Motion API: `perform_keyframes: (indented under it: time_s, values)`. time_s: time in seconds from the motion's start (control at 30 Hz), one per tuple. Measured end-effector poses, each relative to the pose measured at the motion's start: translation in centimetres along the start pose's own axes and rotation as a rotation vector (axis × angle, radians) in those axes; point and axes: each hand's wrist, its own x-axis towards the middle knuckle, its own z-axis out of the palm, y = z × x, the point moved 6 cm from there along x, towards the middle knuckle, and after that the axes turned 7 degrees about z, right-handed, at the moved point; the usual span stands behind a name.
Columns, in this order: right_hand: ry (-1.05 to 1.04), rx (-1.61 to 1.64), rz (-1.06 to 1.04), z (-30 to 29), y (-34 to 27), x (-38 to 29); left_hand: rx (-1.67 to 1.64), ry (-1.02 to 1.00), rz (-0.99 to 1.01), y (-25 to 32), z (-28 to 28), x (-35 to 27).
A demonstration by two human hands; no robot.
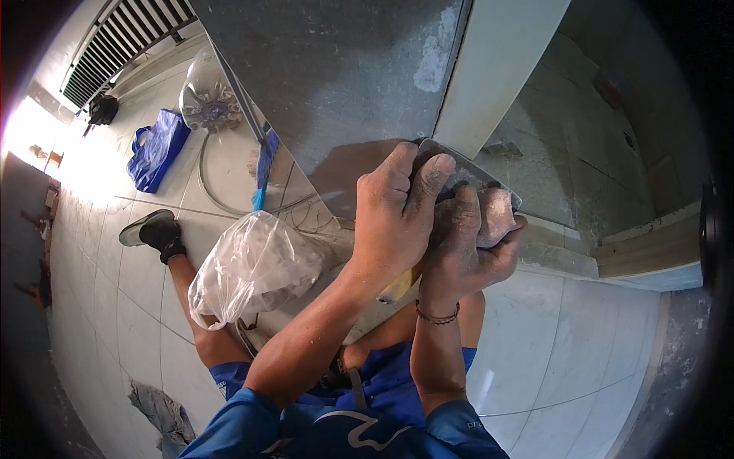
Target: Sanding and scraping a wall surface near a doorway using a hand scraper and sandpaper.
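Both of my dusty hands are at a flat grey blade or plate (pixel 453 163) that lies against the lower corner of a grey wall panel (pixel 355 74), beside a pale door frame (pixel 499 63). My left hand (pixel 395 206) grips the plate's near left edge with curled fingers. In my right hand (pixel 473 246) is a pinkish, dust-covered lump (pixel 496 215), with the thumb along the plate. Its material cannot be told. Below my hands, partly hidden by my left forearm, a yellow object (pixel 398 287) shows. A clear plastic bag (pixel 258 264) stands left of that forearm.
On the tiled floor (pixel 516 344) at the upper left lie a blue bag (pixel 157 150), a clear plastic bottle or bag (pixel 209 97), a thin cable (pixel 203 181) and a blue-bristled broom (pixel 266 160). A grey cloth (pixel 160 416) lies lower left. A raised sill (pixel 556 252) crosses the doorway.
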Motion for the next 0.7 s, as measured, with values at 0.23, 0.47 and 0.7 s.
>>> perform_keyframes:
  time_s: [0.23, 0.47, 0.7]
  values:
    - [0.037, -0.013, -0.099, 0.05, -0.62, -0.27, -0.061, 0.025, -0.023, -0.48, 0.1, -0.18]
    - [0.042, -0.055, -0.104, 0.13, -0.27, 0.28, -0.061, 0.044, -0.059, -0.07, 0.16, -0.15]
    - [0.071, -0.092, -0.085, 0.36, 0.31, 0.41, -0.03, 0.082, -0.044, 0.09, -0.03, 0.02]
